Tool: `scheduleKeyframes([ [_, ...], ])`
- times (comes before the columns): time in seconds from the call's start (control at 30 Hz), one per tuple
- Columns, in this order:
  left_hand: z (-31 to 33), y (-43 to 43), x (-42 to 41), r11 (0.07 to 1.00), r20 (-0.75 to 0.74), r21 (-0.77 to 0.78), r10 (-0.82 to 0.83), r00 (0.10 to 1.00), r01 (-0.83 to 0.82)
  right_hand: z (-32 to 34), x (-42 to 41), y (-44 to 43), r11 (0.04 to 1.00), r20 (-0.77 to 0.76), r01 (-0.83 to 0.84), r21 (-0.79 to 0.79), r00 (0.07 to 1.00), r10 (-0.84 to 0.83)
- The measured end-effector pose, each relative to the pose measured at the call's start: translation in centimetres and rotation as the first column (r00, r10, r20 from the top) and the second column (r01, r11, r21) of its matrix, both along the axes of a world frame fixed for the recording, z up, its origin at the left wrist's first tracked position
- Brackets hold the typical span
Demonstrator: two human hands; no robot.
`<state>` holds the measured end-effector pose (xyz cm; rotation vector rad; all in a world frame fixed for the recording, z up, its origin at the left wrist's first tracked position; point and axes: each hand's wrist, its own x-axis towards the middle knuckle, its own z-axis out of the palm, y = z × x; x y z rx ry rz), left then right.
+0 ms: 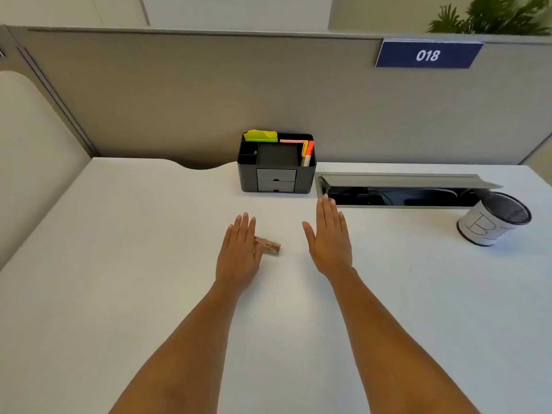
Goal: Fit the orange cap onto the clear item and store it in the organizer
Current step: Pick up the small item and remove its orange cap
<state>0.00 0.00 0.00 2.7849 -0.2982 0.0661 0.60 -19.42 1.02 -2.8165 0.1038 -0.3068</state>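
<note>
A small clear item with a brownish-orange tint (271, 247) lies on the white desk, partly hidden under the thumb side of my left hand (241, 250). That hand is flat, palm down, fingers together, holding nothing. My right hand (328, 237) hovers flat and open to the right, apart from the item. The black desk organizer (248, 174) stands at the back against the partition, with two grey drawers, yellow-green sticky notes and an orange-capped marker (309, 152) upright in its right compartment. I cannot tell a separate orange cap from the item.
An open cable tray (403, 189) with a raised lid runs along the back right of the desk. A mesh pen cup wrapped in white paper (493, 219) leans at the far right. A grey partition with a blue "018" sign closes the back.
</note>
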Motion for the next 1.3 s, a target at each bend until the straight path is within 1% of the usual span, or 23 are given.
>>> scheduleKeyframes([
  [0.13, -2.3, 0.3, 0.1, 1.0, 0.017, 0.001, -0.005, 1.0, 0.005, -2.2, -0.2, -0.1, 1.0, -0.081, 0.008, -0.004, 0.997, -0.008],
  [0.23, -3.7, 0.3, 0.0, 0.998, 0.034, -0.053, -0.013, 0.999, 0.015, -3.9, -0.3, -0.2, 1.0, -0.12, -0.003, 0.004, 0.993, 0.003],
  [0.37, -4.0, 0.3, -0.1, 0.991, 0.057, -0.129, -0.011, 0.998, 0.019, -5.3, -0.8, -0.2, 1.0, -0.167, -0.008, 0.027, 0.986, 0.012],
  [0.53, -3.9, 0.1, 0.2, 0.971, 0.046, -0.237, -0.014, 0.999, 0.025, -5.5, -1.2, -0.1, 1.0, -0.159, -0.018, 0.0, 0.987, 0.017],
  [0.63, -4.0, 0.1, 0.3, 0.965, 0.07, -0.261, -0.02, 0.997, 0.038, -5.3, -1.2, 0.0, 1.0, -0.158, -0.018, -0.002, 0.987, 0.017],
  [1.03, -4.0, 0.1, 0.5, 0.912, 0.016, -0.409, 0.008, 1.0, -0.001, -4.8, -0.5, 0.0, 0.995, -0.137, 0.035, 0.096, 0.99, -0.022],
  [1.1, -4.0, 0.1, 0.5, 0.911, 0.012, -0.412, 0.016, 1.0, -0.01, -4.6, -0.2, 0.1, 0.981, -0.127, 0.069, 0.179, 0.991, -0.047],
  [1.17, -3.8, 0.1, 0.5, 0.906, 0.006, -0.422, 0.013, 1.0, -0.01, -4.0, 0.1, 0.4, 0.934, -0.095, 0.114, 0.34, 0.992, -0.087],
  [1.2, -3.6, 0.1, 0.6, 0.901, -0.001, -0.435, 0.008, 1.0, -0.008, -3.7, 0.3, 0.7, 0.904, -0.066, 0.105, 0.415, 0.994, -0.086],
  [1.23, -3.4, 0.0, 0.8, 0.894, -0.011, -0.448, 0.001, 1.0, -0.006, -3.3, 0.4, 1.0, 0.881, -0.039, 0.066, 0.469, 0.998, -0.054],
  [1.3, -2.8, -0.2, 1.1, 0.886, -0.024, -0.464, -0.02, 1.0, 0.007, -2.6, 0.5, 1.7, 0.85, -0.014, -0.068, 0.523, 0.996, 0.088],
])
